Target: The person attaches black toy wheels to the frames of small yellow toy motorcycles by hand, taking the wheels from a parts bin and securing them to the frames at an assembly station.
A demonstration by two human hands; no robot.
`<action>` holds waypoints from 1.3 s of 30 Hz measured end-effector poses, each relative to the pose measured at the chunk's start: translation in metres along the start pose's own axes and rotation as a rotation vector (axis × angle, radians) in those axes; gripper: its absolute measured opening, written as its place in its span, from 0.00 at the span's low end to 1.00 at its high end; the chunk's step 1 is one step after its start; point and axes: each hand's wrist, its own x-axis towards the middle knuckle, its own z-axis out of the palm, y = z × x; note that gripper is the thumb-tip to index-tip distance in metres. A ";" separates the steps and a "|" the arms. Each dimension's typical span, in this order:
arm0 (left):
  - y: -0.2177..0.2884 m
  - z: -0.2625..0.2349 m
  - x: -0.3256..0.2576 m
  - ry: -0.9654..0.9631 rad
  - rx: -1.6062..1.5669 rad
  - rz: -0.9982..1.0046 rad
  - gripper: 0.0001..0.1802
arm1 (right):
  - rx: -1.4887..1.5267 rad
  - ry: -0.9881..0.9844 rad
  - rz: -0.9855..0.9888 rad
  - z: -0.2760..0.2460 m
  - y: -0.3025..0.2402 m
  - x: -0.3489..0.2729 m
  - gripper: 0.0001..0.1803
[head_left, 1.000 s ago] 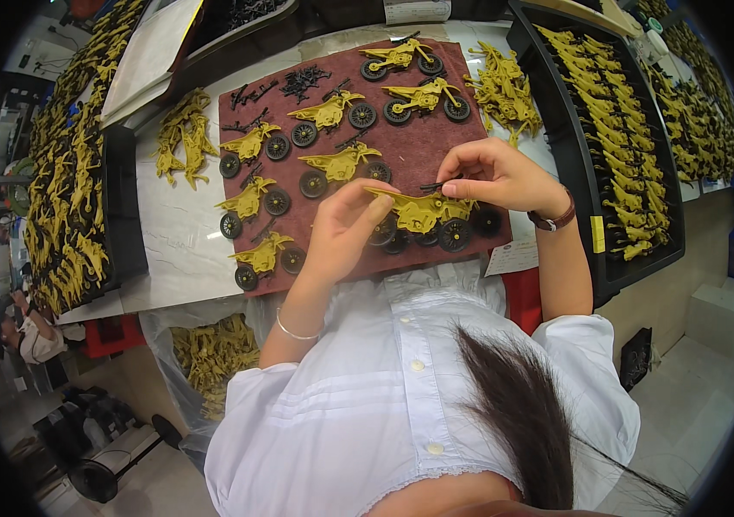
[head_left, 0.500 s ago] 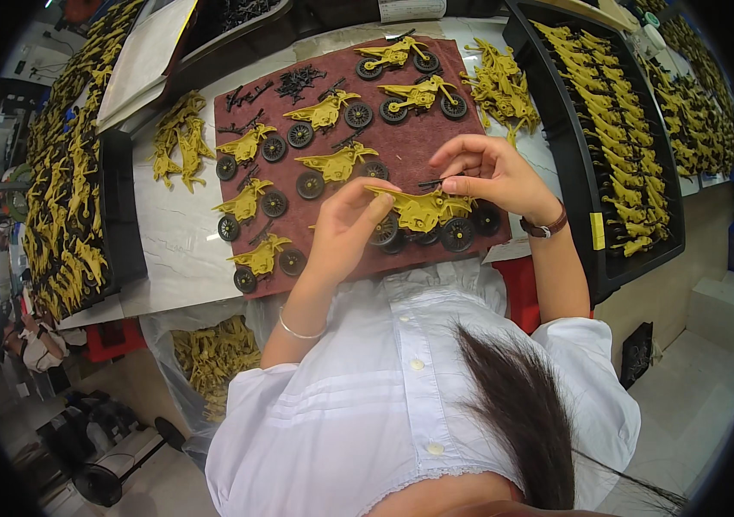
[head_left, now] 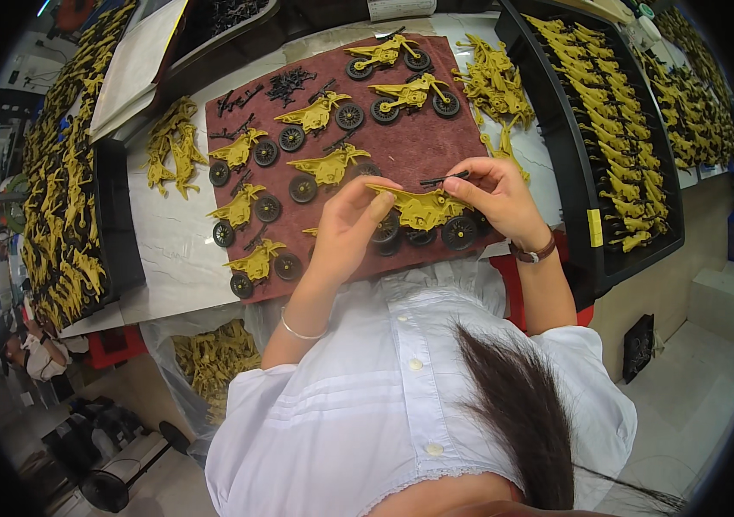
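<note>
Near the middle of the frame there's a yellow toy-bike body (head_left: 423,209) held up over the dark red mat (head_left: 414,145). The left hand (head_left: 351,220) has its tail end pinched between thumb and fingers. The right hand (head_left: 505,202) is nearly closed too, fingertips nipping a thin black bar (head_left: 443,180) right by the body's upper edge; can't tell if the two touch. Black wheels (head_left: 459,233) show under the body, no idea if they're attached.

As for progress, I'd call the upper bike (head_left: 384,53) and the one below it (head_left: 416,93), top centre of the mat, the furthest along: wheels at both ends, looking pretty whole. The five bodies to their left and below, like this one (head_left: 313,112), seem only part done, with black bars lying loose alongside. Plenty left, I'd say: a black parts pile (head_left: 291,84) upper left on the mat, plus yellow heaps on the white table (head_left: 149,246), left (head_left: 173,146) and upper right (head_left: 496,82).
</note>
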 end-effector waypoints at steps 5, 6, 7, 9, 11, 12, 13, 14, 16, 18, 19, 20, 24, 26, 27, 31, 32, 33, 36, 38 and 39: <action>-0.010 -0.004 0.004 0.015 -0.034 -0.012 0.10 | -0.030 0.350 -0.191 -0.002 0.001 -0.013 0.12; -0.011 -0.008 0.004 0.039 -0.079 -0.058 0.11 | -0.032 0.354 -0.190 -0.010 0.006 -0.018 0.12; -0.011 -0.011 0.003 0.067 -0.123 -0.103 0.11 | -0.386 0.607 -0.190 -0.020 0.011 -0.023 0.13; -0.007 -0.009 0.005 0.084 -0.233 -0.116 0.12 | -0.747 0.856 -0.184 -0.036 0.022 -0.032 0.15; -0.003 -0.008 0.006 0.110 -0.364 -0.133 0.15 | -0.950 0.875 -0.121 -0.043 0.035 -0.042 0.16; -0.003 -0.009 0.006 0.108 -0.365 -0.135 0.15 | -0.951 0.877 -0.119 -0.044 0.038 -0.044 0.16; -0.003 -0.011 0.007 0.089 -0.386 -0.145 0.16 | -0.916 0.865 -0.122 -0.044 0.040 -0.045 0.16; -0.003 -0.012 0.008 0.069 -0.408 -0.155 0.17 | -0.881 0.853 -0.125 -0.045 0.041 -0.046 0.15; -0.004 -0.012 0.008 0.079 -0.430 -0.158 0.18 | -0.885 0.858 -0.144 -0.044 0.042 -0.045 0.15; -0.004 -0.012 0.008 0.091 -0.451 -0.156 0.19 | -0.888 0.860 -0.168 -0.041 0.041 -0.043 0.14; -0.003 -0.012 0.007 0.074 -0.466 -0.158 0.20 | -0.950 0.864 -0.156 -0.038 0.040 -0.043 0.14; -0.003 -0.011 0.007 0.057 -0.480 -0.159 0.20 | -1.013 0.866 -0.144 -0.037 0.039 -0.042 0.14; -0.002 -0.011 0.004 0.050 -0.495 -0.165 0.21 | -1.032 0.859 -0.133 -0.033 0.033 -0.043 0.12; 0.000 -0.009 0.003 0.103 -0.486 -0.168 0.23 | -1.039 0.913 -0.170 -0.021 0.021 -0.048 0.11; 0.000 -0.010 0.003 0.108 -0.486 -0.163 0.23 | -1.028 0.942 -0.254 -0.014 0.013 -0.051 0.10; 0.003 -0.010 -0.003 0.057 -0.484 -0.176 0.22 | -0.649 0.755 -0.571 0.009 -0.019 -0.047 0.13; 0.005 -0.009 -0.005 0.003 -0.480 -0.173 0.21 | -0.649 0.753 -0.571 0.017 -0.023 -0.043 0.13; 0.006 -0.008 -0.005 0.002 -0.481 -0.172 0.21 | -0.746 0.646 -0.610 0.025 -0.030 -0.039 0.14; 0.007 -0.002 -0.008 0.003 -0.490 -0.169 0.21 | -0.858 0.476 -0.675 0.038 -0.028 -0.026 0.14; 0.006 0.000 -0.012 0.086 -0.548 -0.165 0.21 | -0.872 0.412 -0.703 0.042 -0.027 -0.021 0.15; 0.006 0.000 -0.013 0.089 -0.548 -0.163 0.21 | -0.883 0.387 -0.701 0.043 -0.028 -0.020 0.15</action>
